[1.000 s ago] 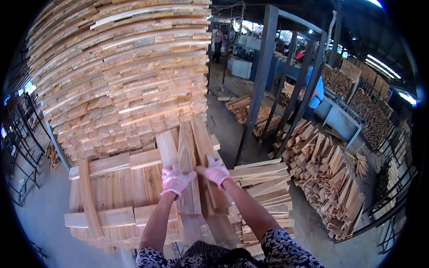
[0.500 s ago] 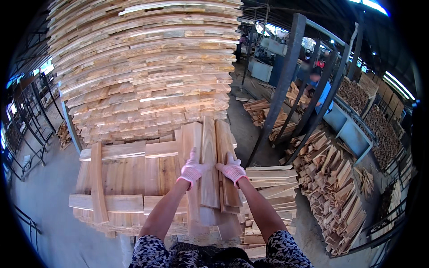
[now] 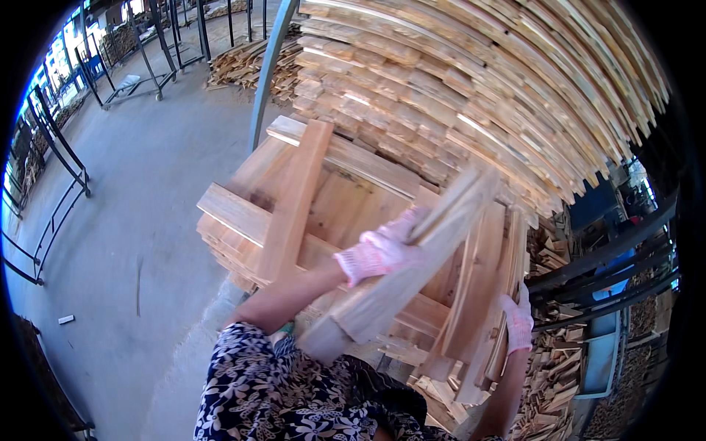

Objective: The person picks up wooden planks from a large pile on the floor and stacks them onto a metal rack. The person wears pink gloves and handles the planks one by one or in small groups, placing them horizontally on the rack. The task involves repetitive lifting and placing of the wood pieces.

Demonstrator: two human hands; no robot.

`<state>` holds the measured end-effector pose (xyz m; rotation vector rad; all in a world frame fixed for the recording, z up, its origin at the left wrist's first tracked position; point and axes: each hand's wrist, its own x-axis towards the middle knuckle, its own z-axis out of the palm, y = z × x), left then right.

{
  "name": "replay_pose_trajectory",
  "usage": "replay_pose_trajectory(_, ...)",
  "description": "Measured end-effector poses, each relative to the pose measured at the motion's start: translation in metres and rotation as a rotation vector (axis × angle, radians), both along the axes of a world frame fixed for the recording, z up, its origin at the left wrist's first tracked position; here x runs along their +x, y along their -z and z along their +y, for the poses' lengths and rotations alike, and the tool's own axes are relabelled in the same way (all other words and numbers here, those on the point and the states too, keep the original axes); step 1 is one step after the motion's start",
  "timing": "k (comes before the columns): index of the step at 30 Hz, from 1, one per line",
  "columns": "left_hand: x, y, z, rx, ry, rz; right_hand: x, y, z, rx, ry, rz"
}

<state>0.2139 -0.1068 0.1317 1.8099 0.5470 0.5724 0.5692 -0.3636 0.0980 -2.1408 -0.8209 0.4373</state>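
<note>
My left hand [image 3: 382, 250], in a pale pink knit glove, is closed around the edge of some wooden boards [image 3: 426, 283]. They tilt over the low board stack, their near end close to my body; motion blurs them, so I cannot tell how many there are. My right hand [image 3: 518, 323], gloved alike, lies against the outer side of upper boards [image 3: 478, 275] on the stack's right, its fingers stretched out. On the left of the stack, a single reddish board [image 3: 296, 198] crosses two crosswise boards, the far one [image 3: 368, 165] and the near one [image 3: 235, 213].
A tall wall of layered boards [image 3: 441, 95] rises just behind the low stack. A blue-grey post [image 3: 272, 73] stands at its left end. Dark metal frames [image 3: 62, 184] line the far left. Loose wood pieces [image 3: 548, 367] and dark beams [image 3: 603, 250] are at right.
My view has turned left. My left hand has moved left with boards now tilted in its grip; before, both hands pressed on boards side by side. My right hand has shifted to the boards' outer side.
</note>
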Motion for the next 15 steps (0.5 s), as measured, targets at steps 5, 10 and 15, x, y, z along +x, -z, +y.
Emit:
replay_pose_trajectory(5,-0.133,0.003,0.087,-0.141,-0.191,-0.265,-0.161,-0.017,0.09,0.117,-0.102,0.106)
replay_pose_trajectory(10,-0.261,0.015,0.172,-0.252,-0.43,-0.221,-0.268,0.024,0.22,-0.013,-0.23,-0.043)
replay_pose_trajectory(15,-0.305,0.057,0.233,0.056,-0.497,0.655,-0.346,0.025,0.29,-0.612,-0.174,-0.407)
